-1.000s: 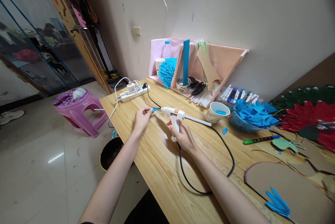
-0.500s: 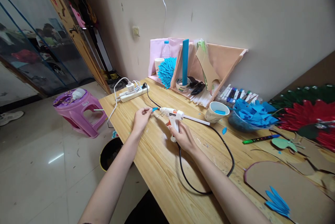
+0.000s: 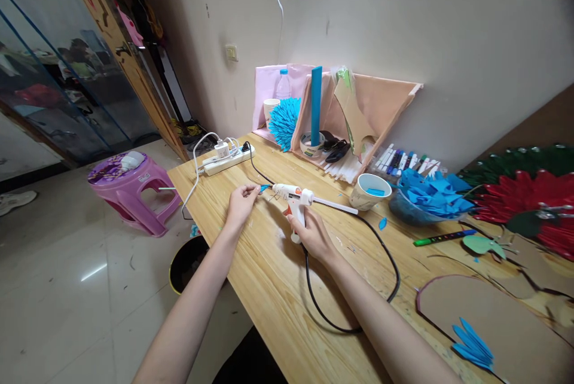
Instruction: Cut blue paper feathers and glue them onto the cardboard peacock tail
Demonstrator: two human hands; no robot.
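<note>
My right hand (image 3: pixel 309 233) is wrapped round the handle of a white hot glue gun (image 3: pixel 292 195) with a glue stick poking out of its back. The gun's nozzle points left at a small blue paper piece (image 3: pixel 265 188). My left hand (image 3: pixel 241 203) pinches that blue piece just above the wooden table (image 3: pixel 273 276). The gun's black cord (image 3: pixel 359 276) loops across the table.
A white power strip (image 3: pixel 223 161) lies at the far left corner. A paper cup (image 3: pixel 370 191), a bowl of blue paper pieces (image 3: pixel 428 197), markers (image 3: pixel 406 162) and cardboard with blue petals (image 3: pixel 475 348) sit to the right. A pink stool (image 3: pixel 130 189) and black bin (image 3: pixel 186 261) stand on the floor.
The glue gun's nozzle has edged a little closer to the blue piece in my left hand. Both hands otherwise stay where they were.
</note>
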